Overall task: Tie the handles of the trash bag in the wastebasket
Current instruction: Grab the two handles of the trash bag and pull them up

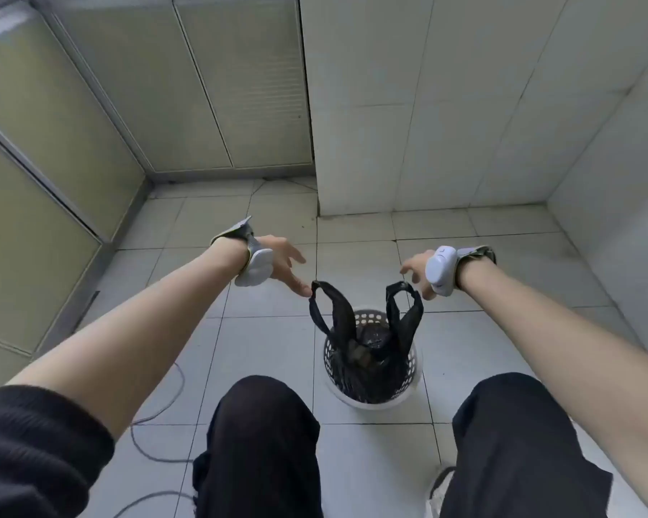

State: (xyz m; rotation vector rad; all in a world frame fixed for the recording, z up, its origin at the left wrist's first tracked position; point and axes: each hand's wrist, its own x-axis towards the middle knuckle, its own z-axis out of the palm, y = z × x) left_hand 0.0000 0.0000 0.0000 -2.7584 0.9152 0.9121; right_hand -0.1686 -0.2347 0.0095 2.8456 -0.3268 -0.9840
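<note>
Two handles of black trash bag (367, 342) raised above white wastebasket (371, 396), between the knees. Left hand (281, 265) pinches left handle (328, 302); right hand (421, 272) pinches right handle (403, 297). Knot not begun; next: cross the handles.

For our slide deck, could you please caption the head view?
Left hand and right hand pull black trash bag handles up from white wastebasket.

Two hands (283, 261), two handles (328, 300), one wastebasket (371, 400)
</note>
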